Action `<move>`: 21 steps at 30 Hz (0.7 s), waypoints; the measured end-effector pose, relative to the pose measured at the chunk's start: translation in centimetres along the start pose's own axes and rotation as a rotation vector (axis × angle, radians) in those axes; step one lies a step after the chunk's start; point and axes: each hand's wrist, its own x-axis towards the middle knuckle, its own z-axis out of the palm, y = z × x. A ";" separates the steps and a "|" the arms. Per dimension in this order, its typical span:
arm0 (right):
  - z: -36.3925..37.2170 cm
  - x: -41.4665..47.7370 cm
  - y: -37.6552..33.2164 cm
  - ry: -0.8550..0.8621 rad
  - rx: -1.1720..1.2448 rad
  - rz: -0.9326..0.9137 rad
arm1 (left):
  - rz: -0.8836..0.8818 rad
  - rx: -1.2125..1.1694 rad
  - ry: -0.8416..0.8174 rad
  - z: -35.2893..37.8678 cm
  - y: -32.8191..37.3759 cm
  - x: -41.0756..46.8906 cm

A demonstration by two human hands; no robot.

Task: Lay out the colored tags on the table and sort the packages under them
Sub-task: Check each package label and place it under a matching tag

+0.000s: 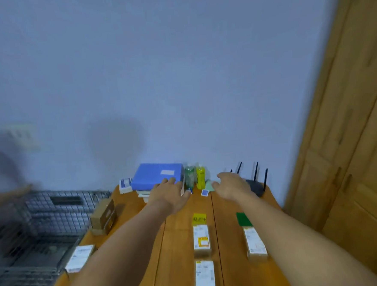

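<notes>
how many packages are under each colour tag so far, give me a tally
Under the yellow tag: 2 packages
Under the green tag: 1 package
Total: 3

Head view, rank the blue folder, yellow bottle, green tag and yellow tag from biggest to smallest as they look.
1. blue folder, clearly largest.
2. yellow bottle and green tag: too alike to rank; the bottle sits farther back.
3. yellow tag, smallest.
</notes>
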 end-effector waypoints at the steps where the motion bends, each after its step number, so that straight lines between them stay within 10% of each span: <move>1: -1.1 0.2 -0.8 -0.003 0.032 -0.004 | 0.007 0.009 0.018 -1.3 -0.5 -0.1; 21: -2.5 -0.9 -17.7 0.079 -0.036 -0.063 | -0.071 0.021 0.178 -8.4 -18.3 -5.8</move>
